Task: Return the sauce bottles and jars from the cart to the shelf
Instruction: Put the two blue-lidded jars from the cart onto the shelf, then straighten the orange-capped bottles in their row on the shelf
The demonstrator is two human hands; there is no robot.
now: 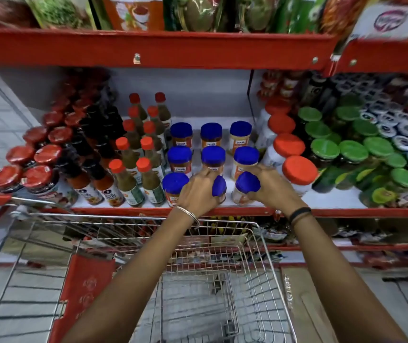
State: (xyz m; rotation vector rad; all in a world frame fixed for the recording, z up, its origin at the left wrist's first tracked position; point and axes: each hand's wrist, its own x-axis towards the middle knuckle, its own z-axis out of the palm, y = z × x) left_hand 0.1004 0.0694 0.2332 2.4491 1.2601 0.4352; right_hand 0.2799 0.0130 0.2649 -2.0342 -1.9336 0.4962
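Blue-lidded jars stand in three rows on the white shelf (326,196) with a red front edge. My left hand (198,191) grips the front middle blue-lidded jar (219,186). My right hand (269,186) wraps around the front right blue-lidded jar (247,183). Both jars rest at the shelf's front edge. Another blue-lidded jar (175,182) stands just left of my left hand. The wire cart (260,246) sits below my arms, and its basket shows no bottles or jars.
Red-capped sauce bottles (123,177) and dark bottles fill the shelf to the left. Large orange-lidded jars (299,169) and green-lidded jars (351,151) crowd the right. A red shelf (148,48) with packets hangs above. A second cart's red seat flap (86,288) is at lower left.
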